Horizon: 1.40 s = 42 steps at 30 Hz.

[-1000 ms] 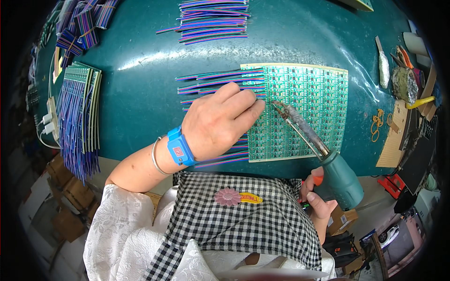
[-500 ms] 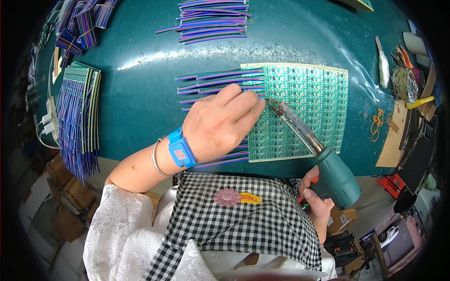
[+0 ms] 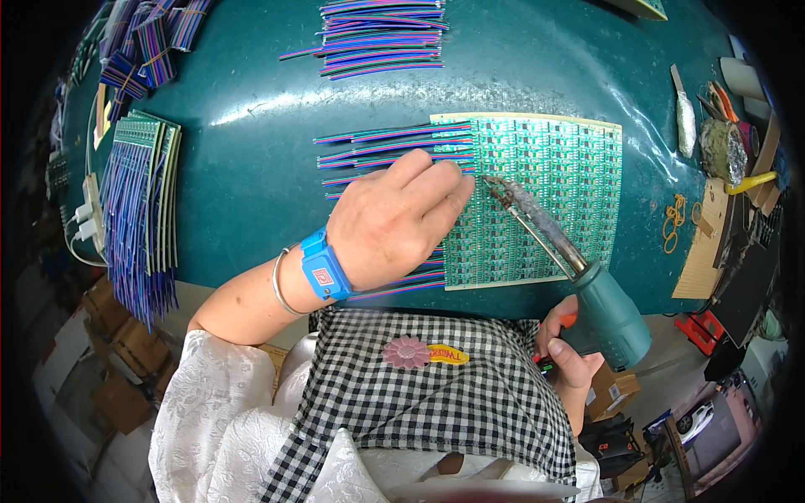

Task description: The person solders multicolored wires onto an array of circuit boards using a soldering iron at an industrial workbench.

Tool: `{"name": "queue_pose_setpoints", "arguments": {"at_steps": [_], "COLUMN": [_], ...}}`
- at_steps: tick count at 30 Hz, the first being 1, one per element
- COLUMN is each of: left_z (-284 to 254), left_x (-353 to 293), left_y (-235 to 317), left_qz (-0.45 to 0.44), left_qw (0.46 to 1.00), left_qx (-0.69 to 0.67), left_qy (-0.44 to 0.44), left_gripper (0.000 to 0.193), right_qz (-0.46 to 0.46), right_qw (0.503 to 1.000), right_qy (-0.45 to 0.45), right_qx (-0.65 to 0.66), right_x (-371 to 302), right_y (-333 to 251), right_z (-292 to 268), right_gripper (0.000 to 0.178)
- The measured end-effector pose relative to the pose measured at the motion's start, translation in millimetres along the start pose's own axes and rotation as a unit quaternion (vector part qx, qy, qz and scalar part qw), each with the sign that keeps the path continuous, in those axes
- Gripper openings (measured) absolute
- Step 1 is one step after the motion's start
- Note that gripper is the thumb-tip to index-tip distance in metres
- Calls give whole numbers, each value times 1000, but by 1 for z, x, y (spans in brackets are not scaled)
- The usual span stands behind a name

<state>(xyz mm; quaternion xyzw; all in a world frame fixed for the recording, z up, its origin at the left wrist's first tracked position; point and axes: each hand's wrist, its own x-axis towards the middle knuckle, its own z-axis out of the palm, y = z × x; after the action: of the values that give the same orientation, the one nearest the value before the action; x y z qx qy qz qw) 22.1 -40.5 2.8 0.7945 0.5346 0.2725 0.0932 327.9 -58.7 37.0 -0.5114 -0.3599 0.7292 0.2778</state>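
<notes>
Dark teal bench top (image 3: 251, 168), glossy and scuffed, filling most of the view, cluttered only round its rim

Largest on it: green circuit panel (image 3: 553, 184) lying flat at centre right, gridded into many small boards, with striped ribbon wires (image 3: 386, 147) fanning off its left edge. Wires already attached along the upper left rows and again at the bottom left corner; the stretch under the hand hidden, so the count of rows left cannot be told. Seemingly partway through the left edge

Stack of finished-looking panels (image 3: 147, 193) at far left, purple-blue wires hanging over the bench edge. Loose bundle of cut ribbon wires (image 3: 381, 38) at top centre, well apart from the work; more bundles (image 3: 151, 42) at top left

Left hand (image 3: 394, 222) palm down, fingers curled and pressing on the wires at the panel's left edge, thumb tucked out of sight; blue wrist strap (image 3: 323, 267) with a small red patch, thin bangle beside it

Right hand (image 3: 566, 348) closed round the teal handle of a soldering iron (image 3: 579, 268), low by the bench edge; crusted tip resting at the panel just beside the left fingertips

Cardboard boxes (image 3: 612, 390) below the bench at right, more at lower left. Pink flower patch (image 3: 406, 352) and yellow oval tag on the checked apron. Orange rubber bands (image 3: 673, 220) right of the panel
</notes>
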Motion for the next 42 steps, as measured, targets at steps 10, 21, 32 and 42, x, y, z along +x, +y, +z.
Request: {"name": "queue_pose_setpoints", "arguments": {"at_steps": [10,21,32,42], "left_z": [-1,-2,-1,-2], "left_x": [-1,0,1,1], "left_y": [-1,0,0,0], "left_qz": [-3,1,6,1], "left_qw": [1000,1000,1000,1000], "left_qx": [-1,-7,-7,-5], "left_qy": [-2,-2,0,-6], "left_gripper": [38,40,40,40], "right_qz": [-31,-16,-56,-22], "right_qw": [999,997,998,999], "right_qy": [26,-55,12,-32], "right_qx": [15,-55,21,-20], "right_x": [2,2,5,2], "right_y": [0,0,1,-3], "right_z": [4,-7,3,4], "right_gripper": [57,59,62,60]}}
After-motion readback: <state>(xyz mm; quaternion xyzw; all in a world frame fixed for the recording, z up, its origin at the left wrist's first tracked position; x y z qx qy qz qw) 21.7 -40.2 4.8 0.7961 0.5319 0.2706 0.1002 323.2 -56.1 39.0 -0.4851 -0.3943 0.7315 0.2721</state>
